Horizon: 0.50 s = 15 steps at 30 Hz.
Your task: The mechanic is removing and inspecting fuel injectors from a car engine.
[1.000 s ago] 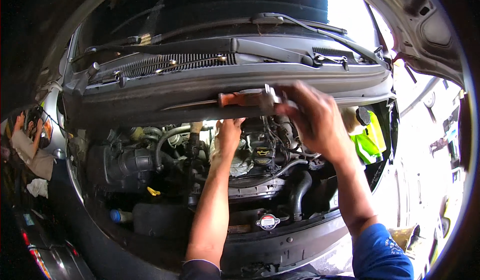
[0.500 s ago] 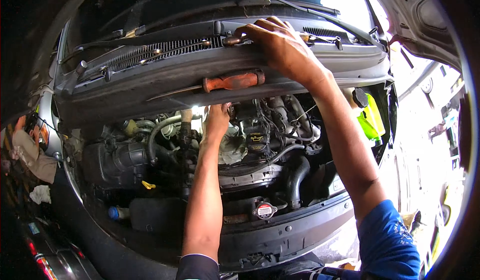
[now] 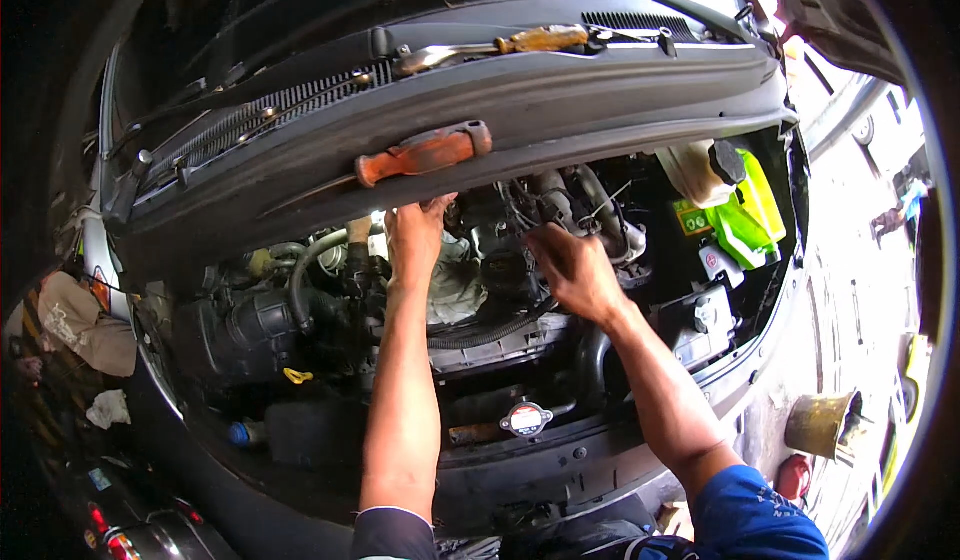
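My left hand (image 3: 416, 235) reaches into the engine bay beside the pale cloth-like covering (image 3: 455, 290); its fingertips are partly hidden under the cowl's edge. Over the engine (image 3: 508, 260), right of it, my right hand (image 3: 575, 272) has its fingers curled in; whatever they hold is hidden. Above both hands, a screwdriver (image 3: 425, 153) with a worn orange-red handle lies on the cowl panel (image 3: 590, 95). Farther back rests a ratchet wrench (image 3: 540, 40) with a chrome head and a yellow-brown grip. Neither tool is touched by a hand.
A white reservoir with a black cap (image 3: 727, 162) and a bright green item (image 3: 745, 220) are at the bay's right. The radiator cap (image 3: 525, 419) sits near the front. A yellow dipstick handle (image 3: 297, 375) is at left. A bucket (image 3: 823, 424) stands outside, lower right.
My right hand has come down from the tools at the back of the cowl into the engine bay, leaving the ratchet wrench in plain sight. My left hand stays in nearly the same place.
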Each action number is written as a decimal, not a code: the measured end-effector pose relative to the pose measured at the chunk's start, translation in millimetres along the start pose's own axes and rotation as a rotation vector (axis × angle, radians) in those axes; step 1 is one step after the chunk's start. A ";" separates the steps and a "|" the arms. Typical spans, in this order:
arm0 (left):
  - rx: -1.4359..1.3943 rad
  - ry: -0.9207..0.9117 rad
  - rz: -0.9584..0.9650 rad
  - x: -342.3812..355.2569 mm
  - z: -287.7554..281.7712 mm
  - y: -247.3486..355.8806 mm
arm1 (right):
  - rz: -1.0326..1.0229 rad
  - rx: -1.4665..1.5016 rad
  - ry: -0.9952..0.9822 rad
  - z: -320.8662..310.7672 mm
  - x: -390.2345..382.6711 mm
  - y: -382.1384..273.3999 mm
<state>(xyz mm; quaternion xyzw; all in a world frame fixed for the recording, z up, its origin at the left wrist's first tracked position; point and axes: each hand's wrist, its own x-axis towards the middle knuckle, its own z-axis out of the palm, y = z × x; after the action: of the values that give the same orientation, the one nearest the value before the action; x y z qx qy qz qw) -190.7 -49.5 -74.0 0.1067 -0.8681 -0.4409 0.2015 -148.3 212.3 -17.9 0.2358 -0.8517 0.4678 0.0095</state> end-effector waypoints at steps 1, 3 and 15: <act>-0.066 -0.038 -0.004 -2.2 -1.0 1.0 | 0.017 -0.028 -0.013 -2.7 3.4 5.3; -0.351 -0.007 0.097 -0.1 0.7 6.9 | 0.012 -0.005 0.008 -10.6 5.7 12.2; -0.267 -0.070 0.118 14.3 2.0 -10.3 | 0.077 0.018 0.131 -35.8 19.3 31.8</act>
<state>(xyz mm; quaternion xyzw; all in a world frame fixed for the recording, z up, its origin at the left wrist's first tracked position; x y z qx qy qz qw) -204.3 -59.3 -79.8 0.0122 -0.8129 -0.5435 0.2090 -185.8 247.8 -18.4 0.1718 -0.8535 0.4898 0.0448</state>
